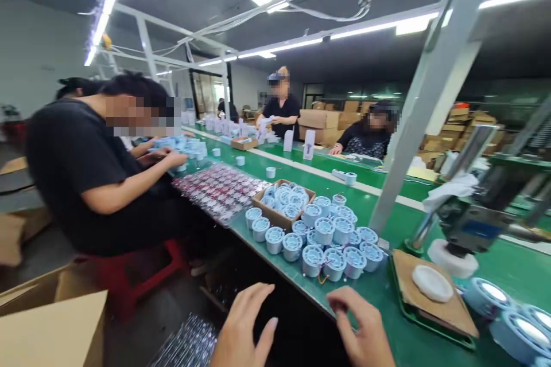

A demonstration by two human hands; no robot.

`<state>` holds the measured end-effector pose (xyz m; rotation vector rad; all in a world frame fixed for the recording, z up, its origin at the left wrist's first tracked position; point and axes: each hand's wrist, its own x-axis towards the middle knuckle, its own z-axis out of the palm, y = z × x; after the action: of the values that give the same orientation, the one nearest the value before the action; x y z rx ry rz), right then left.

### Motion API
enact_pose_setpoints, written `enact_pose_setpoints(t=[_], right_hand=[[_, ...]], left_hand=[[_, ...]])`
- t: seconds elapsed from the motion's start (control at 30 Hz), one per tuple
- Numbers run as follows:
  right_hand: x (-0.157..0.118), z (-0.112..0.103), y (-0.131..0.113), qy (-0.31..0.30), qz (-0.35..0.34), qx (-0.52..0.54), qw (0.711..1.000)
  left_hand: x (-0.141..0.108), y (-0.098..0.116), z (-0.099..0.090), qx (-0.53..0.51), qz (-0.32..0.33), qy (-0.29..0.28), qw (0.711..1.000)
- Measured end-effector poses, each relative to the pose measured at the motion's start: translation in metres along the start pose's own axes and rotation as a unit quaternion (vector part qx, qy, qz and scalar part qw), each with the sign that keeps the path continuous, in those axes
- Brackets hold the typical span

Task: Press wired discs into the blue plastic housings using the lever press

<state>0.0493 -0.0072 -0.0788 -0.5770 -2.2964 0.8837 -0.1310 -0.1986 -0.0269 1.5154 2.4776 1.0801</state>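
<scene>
My left hand (pixel 245 327) is raised before the bench's front edge, its fingers stretched and its thumb apart, with nothing in it. By the edge, my right hand (pixel 361 324) has loosely curved fingers and a separate thumb; I see nothing held in it. Just beyond both hands stands a cluster of light-blue round plastic housings (pixel 323 230), some stacked, a few with thin wires. Behind them, a cardboard tray (pixel 275 219) holds light-blue plastic parts. To the right, a press (pixel 477 223) has a white round pad above a white disc (pixel 432 283) on a brown board.
Round light-blue units with white tops (pixel 523 330) sit at the far right. A sheet of wrapped small parts (pixel 221 186) lies on the green bench (pixel 297 169). A slanted metal post (pixel 413 120) rises beside the press. Co-workers sit and stand along the line; an open carton (pixel 55 321) is lower left.
</scene>
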Motion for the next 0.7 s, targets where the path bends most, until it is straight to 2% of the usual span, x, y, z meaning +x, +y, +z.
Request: enact_pose_setpoints(t=[0.07, 0.13, 0.2, 0.3, 0.4, 0.47, 0.53, 0.6, 0.7], right_hand=[[0.017, -0.039, 0.008, 0.100, 0.047, -0.025, 0.994], [0.041, -0.068, 0.014, 0.148, 0.083, -0.068, 0.983], [0.074, -0.088, 0.016, 0.135, 0.086, -0.112, 0.981], [0.130, -0.108, 0.012, 0.075, 0.060, -0.145, 0.985], [0.176, -0.120, 0.009, 0.002, 0.048, -0.154, 0.987], [0.196, -0.123, 0.011, -0.042, 0.047, -0.159, 0.985], [0.208, -0.122, 0.016, -0.071, 0.054, -0.165, 0.982], [0.213, -0.118, 0.019, -0.089, 0.071, -0.175, 0.978], [0.215, -0.111, 0.017, -0.100, 0.105, -0.201, 0.969]], left_hand=[[0.040, 0.028, 0.018, 0.000, 0.044, -0.031, 0.999], [0.078, 0.048, 0.031, 0.016, 0.084, -0.042, 0.995], [0.116, 0.063, 0.038, 0.041, 0.121, -0.027, 0.991], [0.171, 0.080, 0.040, 0.085, 0.163, -0.021, 0.983], [0.217, 0.090, 0.033, 0.111, 0.173, -0.123, 0.971], [0.236, 0.092, 0.027, 0.125, 0.168, -0.200, 0.957], [0.246, 0.090, 0.025, 0.136, 0.161, -0.243, 0.947], [0.249, 0.086, 0.028, 0.142, 0.155, -0.252, 0.945], [0.245, 0.082, 0.038, 0.149, 0.152, -0.219, 0.952]])
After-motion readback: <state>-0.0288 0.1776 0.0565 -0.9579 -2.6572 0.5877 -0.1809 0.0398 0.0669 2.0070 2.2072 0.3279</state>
